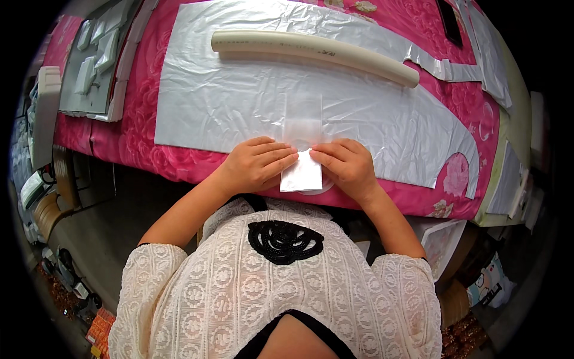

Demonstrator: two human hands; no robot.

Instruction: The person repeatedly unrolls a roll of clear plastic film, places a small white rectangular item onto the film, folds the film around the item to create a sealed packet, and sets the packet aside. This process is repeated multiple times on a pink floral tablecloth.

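Observation:
At the table's near edge, my left hand point(260, 163) and my right hand point(347, 166) face each other with fingers closed. Between them is a small white rectangular packet point(302, 173), gripped at its upper corners by my fingertips. A clear plastic sleeve point(303, 113) stretches away from the packet's top edge over the silvery sheet. Whether the packet sits partly inside the sleeve, I cannot tell. Under both lies a large silvery plastic sheet point(209, 107) with a curved right side.
A long cream plastic pipe point(317, 55) lies across the far part of the sheet. The pink flowered tablecloth point(137, 119) shows around it. At far left, several white packets point(106, 51) rest on a grey board point(75, 105). A dark phone-like object point(448, 23) lies far right.

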